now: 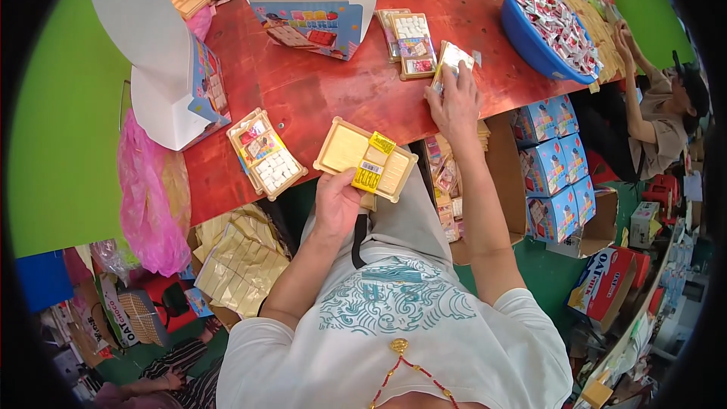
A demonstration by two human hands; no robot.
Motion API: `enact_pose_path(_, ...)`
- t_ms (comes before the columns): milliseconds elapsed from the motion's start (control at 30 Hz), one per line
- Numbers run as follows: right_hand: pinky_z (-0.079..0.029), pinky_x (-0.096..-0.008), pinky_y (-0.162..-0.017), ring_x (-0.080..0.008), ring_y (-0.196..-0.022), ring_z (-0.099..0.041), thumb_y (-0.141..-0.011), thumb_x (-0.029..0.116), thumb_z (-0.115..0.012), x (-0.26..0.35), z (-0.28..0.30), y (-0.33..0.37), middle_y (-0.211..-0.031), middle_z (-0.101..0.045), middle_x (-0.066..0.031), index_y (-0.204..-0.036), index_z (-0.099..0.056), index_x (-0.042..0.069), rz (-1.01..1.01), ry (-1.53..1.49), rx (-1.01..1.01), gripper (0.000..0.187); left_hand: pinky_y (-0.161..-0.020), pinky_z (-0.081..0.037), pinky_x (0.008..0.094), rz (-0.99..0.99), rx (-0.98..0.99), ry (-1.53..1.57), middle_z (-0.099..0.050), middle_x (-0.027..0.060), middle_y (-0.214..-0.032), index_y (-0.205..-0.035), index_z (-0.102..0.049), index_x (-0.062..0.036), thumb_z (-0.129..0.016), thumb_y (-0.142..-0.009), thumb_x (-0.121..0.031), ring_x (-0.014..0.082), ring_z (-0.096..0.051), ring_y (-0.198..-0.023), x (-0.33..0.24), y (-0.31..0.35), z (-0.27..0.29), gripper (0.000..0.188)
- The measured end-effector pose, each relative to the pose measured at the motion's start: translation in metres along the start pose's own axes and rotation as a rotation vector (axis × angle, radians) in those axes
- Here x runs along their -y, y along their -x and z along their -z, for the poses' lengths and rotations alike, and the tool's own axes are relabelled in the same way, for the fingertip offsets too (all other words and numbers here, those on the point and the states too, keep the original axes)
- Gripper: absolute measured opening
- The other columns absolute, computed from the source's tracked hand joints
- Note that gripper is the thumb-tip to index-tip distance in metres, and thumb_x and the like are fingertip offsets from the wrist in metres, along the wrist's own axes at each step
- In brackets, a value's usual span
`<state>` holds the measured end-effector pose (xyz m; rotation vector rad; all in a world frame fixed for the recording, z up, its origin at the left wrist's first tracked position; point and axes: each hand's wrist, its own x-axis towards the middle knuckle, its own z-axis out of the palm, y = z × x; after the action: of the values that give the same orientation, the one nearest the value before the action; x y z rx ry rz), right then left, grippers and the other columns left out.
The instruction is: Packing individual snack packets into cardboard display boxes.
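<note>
My left hand (338,201) is closed on the lower edge of a cream plastic candy tray (344,148), held in front of my lap. A yellow printed band wraps the tray. My right hand (458,102) reaches over the table's front edge, its fingers curved over another candy tray (452,60), mostly hidden under them. Beside it on the left lies a small pile of candy trays (413,34) with white pieces showing. More stacked candy trays (269,155) sit at the table's edge, left of my left hand.
Open blue-and-white display boxes (310,26) stand on the red table (318,87). A blue basin (522,38) holds many small sachets. Below are a carton (500,182) of trays, stacked blue boxes (549,167) and a pink plastic bag (151,189). Another person (651,113) works at right.
</note>
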<state>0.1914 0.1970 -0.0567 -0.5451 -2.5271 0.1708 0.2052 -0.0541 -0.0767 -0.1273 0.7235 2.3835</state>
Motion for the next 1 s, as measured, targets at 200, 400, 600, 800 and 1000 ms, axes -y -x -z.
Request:
enact_pose_path(200,-0.044,-0.0418,-0.079,-0.0344,-0.095,-0.056,-0.079,0.017,-0.067,0.048,0.058,0.030,-0.102,-0.058,-0.0157,-0.108,-0.060,0.004,0.215,-0.434,0.088,0.032,-0.095,-0.048,0.0355,-0.049,0.004,-0.035,-0.058,0.0107,-0.123,-0.128,-0.047,0.0000,-0.051,-0.087,-0.001,0.0206,-0.059,-0.109,0.004,-0.001,-0.006,0.041)
enact_pose_path(400,-0.045,-0.0393,-0.072,-0.0300,-0.083,-0.058,-0.077,0.012,-0.068,0.077,0.056,0.058,-0.091,-0.059,-0.0122,-0.099,-0.061,0.003,0.239,-0.444,0.199,0.024,-0.096,-0.046,0.0346,-0.130,-0.065,-0.090,-0.059,0.0085,-0.118,-0.127,-0.049,-0.0021,-0.052,-0.084,0.001,0.0184,-0.058,-0.108,0.018,0.002,-0.026,0.043)
enact_pose_path(600,-0.046,-0.0386,-0.071,-0.0286,-0.080,-0.059,-0.077,0.008,-0.065,0.081,0.051,0.063,-0.086,-0.060,-0.0109,-0.097,-0.061,0.002,0.226,-0.431,0.166,0.021,-0.091,-0.046,0.0290,-0.288,-0.065,-0.298,-0.059,0.0055,-0.117,-0.122,-0.053,-0.0006,-0.050,-0.082,0.005,0.0133,-0.057,-0.105,0.022,0.002,-0.021,0.041)
enact_pose_path(800,-0.049,-0.0406,-0.068,-0.0326,-0.077,-0.061,-0.079,0.003,-0.059,0.083,0.051,0.065,-0.084,-0.060,-0.0149,-0.097,-0.062,0.000,0.188,-0.497,0.174,0.018,-0.081,-0.046,0.0242,-0.382,-0.090,-0.614,-0.062,0.0033,-0.106,-0.116,-0.055,0.0007,-0.056,-0.087,-0.003,0.0085,-0.057,-0.094,0.021,0.003,-0.022,0.029)
enact_pose_path(1000,-0.050,-0.0399,-0.065,-0.0341,-0.074,-0.061,-0.081,0.002,-0.056,0.085,0.050,0.070,-0.082,-0.061,-0.0153,-0.095,-0.062,-0.001,0.089,-0.553,0.210,0.016,-0.083,-0.046,0.0250,-0.389,-0.165,-0.543,-0.062,0.0045,-0.107,-0.117,-0.055,0.0003,-0.055,-0.090,-0.009,0.0097,-0.057,-0.095,0.020,0.001,-0.024,0.029)
